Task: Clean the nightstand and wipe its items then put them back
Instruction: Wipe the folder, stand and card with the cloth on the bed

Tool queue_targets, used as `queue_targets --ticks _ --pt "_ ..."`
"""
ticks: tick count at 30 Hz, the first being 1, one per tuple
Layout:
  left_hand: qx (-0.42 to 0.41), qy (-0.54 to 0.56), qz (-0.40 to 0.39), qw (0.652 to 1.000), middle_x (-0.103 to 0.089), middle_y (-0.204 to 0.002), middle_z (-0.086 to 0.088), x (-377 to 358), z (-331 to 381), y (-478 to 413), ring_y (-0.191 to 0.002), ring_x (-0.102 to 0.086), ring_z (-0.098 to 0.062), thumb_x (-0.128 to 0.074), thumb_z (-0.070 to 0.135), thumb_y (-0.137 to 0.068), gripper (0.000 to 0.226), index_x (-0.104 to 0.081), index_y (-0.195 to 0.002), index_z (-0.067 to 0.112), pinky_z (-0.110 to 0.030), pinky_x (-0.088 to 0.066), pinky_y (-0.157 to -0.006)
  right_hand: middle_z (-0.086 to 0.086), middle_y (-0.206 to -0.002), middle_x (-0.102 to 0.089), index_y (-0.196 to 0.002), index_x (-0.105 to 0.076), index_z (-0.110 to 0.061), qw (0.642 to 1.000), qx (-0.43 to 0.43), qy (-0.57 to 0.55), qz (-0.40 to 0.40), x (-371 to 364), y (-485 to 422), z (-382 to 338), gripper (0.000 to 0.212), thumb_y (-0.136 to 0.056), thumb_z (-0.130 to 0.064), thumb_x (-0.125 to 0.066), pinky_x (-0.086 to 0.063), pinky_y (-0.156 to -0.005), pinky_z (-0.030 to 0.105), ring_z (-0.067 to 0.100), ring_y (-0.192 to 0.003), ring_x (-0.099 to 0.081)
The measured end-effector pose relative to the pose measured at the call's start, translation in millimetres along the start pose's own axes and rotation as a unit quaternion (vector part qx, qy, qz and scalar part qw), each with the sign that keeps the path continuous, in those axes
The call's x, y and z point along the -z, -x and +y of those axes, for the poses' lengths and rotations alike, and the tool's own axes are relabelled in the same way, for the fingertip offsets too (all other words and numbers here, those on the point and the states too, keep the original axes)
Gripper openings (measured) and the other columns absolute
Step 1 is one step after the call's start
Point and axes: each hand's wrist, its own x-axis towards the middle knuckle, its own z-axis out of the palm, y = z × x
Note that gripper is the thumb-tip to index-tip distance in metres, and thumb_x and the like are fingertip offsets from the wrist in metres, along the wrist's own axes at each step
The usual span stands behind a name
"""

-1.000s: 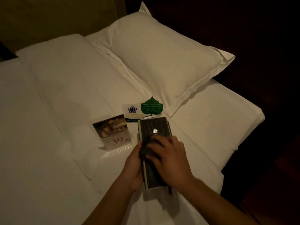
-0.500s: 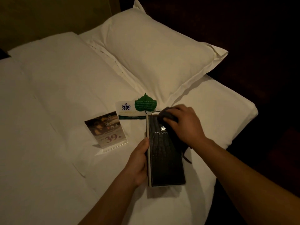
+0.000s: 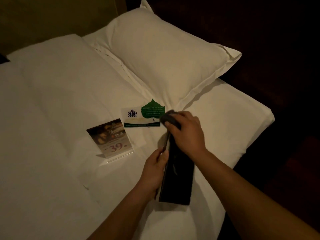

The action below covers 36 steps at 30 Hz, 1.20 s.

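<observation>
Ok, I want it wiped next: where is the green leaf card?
Head view, centre: the green leaf card lies on the bed below the pillow, beyond the acrylic price stand, beside the cloth in the right hand.

A bed (image 3: 52,118) with white sheets in dim light has a white pillow (image 3: 166,63) lying at its head. Below the pillow lie a white card with a green leaf (image 3: 142,116) and a clear acrylic sign (image 3: 110,139) printed "39". A black folder (image 3: 178,179) rests near the bed's right edge.

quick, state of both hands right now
Left hand: closed, gripping the left edge of the black folder.
Right hand: closed, holding a dark cloth at the folder's far end.
</observation>
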Motion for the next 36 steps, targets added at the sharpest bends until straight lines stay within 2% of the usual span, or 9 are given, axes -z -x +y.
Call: queue_targets --ticks 7,10,13,16,23,25,29,32,36 --pt "0.066 0.148 0.027 0.986 -0.073 -0.111 -0.018 14.9 -7.2 1.2 -0.104 -0.070 -0.037 -0.050 0.035 -0.101 0.031 -0.072 -0.115 0.020 -0.046 -0.059 -0.083 -0.014 -0.123 -0.056 -0.113 -0.066 -0.036 0.986 0.106 -0.020 -0.124 9.5 89.4 16.0 0.032 -0.087 -0.047 -0.053 -0.046 -0.079 0.027 0.014 -0.102 -0.051" --pt "0.087 0.160 0.035 0.983 -0.073 -0.114 -0.018 13.9 -5.3 0.6 -0.108 -0.069 -0.038 -0.046 0.046 -0.100 0.040 -0.072 -0.115 0.020 -0.054 -0.055 -0.094 -0.004 -0.119 -0.058 -0.115 -0.067 -0.026 0.996 0.071 0.014 -0.054 13.2 66.1 25.8 0.028 -0.090 -0.037 -0.060 -0.045 -0.077 0.029 0.020 -0.100 -0.052" --pt "0.063 0.114 0.034 0.991 -0.076 -0.110 -0.008 7.9 -1.6 -0.7 -0.102 -0.072 -0.027 -0.048 0.049 -0.099 0.038 -0.075 -0.109 0.025 -0.041 -0.059 -0.085 -0.002 -0.127 -0.054 -0.125 -0.063 -0.025 0.999 0.011 0.039 0.004 11.1 28.8 19.7 0.035 -0.092 -0.037 -0.060 -0.043 -0.078 0.030 0.022 -0.108 -0.046" --pt "0.045 0.099 0.052 0.993 -0.077 -0.104 -0.010 7.5 5.3 -4.4 -0.097 -0.073 -0.028 -0.048 0.043 -0.101 0.036 -0.077 -0.103 0.022 -0.035 -0.059 -0.077 -0.002 -0.136 -0.050 -0.127 -0.060 -0.028 0.996 0.016 0.080 -0.037 8.7 43.5 17.1 0.038 -0.091 -0.040 -0.059 -0.046 -0.079 0.032 0.025 -0.109 -0.045" --pt "0.090 0.138 0.104 0.981 -0.076 -0.107 -0.012 15.9 7.9 -16.2 -0.098 -0.073 -0.029 -0.049 0.047 -0.099 0.042 -0.074 -0.110 0.016 -0.043 -0.059 -0.085 -0.011 -0.130 -0.055 -0.119 -0.061 -0.038 0.949 0.212 0.057 -0.226 40.1 132.0 24.7 0.033 -0.086 -0.041 -0.060 -0.049 -0.059 0.025 0.015 -0.088 -0.053" --pt "0.115 0.153 0.117 0.974 -0.076 -0.105 -0.013 15.0 2.9 -16.5 -0.098 -0.073 -0.033 -0.053 0.053 -0.095 0.045 -0.075 -0.108 0.017 -0.049 -0.058 -0.087 -0.009 -0.127 -0.057 -0.118 -0.062 -0.035 0.955 0.193 0.051 -0.221 49.0 123.7 35.3 0.031 -0.087 -0.038 -0.059 -0.052 -0.065 0.031 0.016 -0.092 -0.055" --pt "0.138 0.120 0.112 0.977 -0.078 -0.093 -0.013 17.0 -4.4 -18.8 -0.082 -0.076 -0.031 -0.055 0.054 -0.092 0.045 -0.077 -0.098 0.015 -0.035 -0.060 -0.060 0.000 -0.110 -0.061 -0.113 -0.069 -0.021 0.993 0.040 0.027 -0.108 47.7 86.4 48.3 0.026 -0.087 -0.025 -0.068 -0.049 -0.079 0.035 0.024 -0.097 -0.058" --pt "0.117 0.058 0.117 0.984 -0.079 -0.091 -0.007 11.2 -10.2 -21.1 -0.084 -0.076 -0.025 -0.051 0.055 -0.095 0.046 -0.077 -0.095 0.017 -0.036 -0.061 -0.068 0.001 -0.114 -0.061 -0.117 -0.068 -0.022 0.998 0.016 0.023 -0.063 31.2 58.1 38.1 0.029 -0.089 -0.029 -0.065 -0.049 -0.081 0.036 0.022 -0.102 -0.055" --pt "0.066 -0.017 0.125 0.990 -0.077 -0.091 -0.005 2.2 -10.1 -24.5 -0.087 -0.074 -0.021 -0.048 0.041 -0.101 0.034 -0.074 -0.100 0.018 -0.030 -0.059 -0.074 -0.005 -0.119 -0.059 -0.117 -0.066 -0.030 0.991 0.039 0.030 -0.128 0.7 62.7 28.1 0.029 -0.090 -0.037 -0.059 -0.050 -0.079 0.033 0.018 -0.103 -0.052"
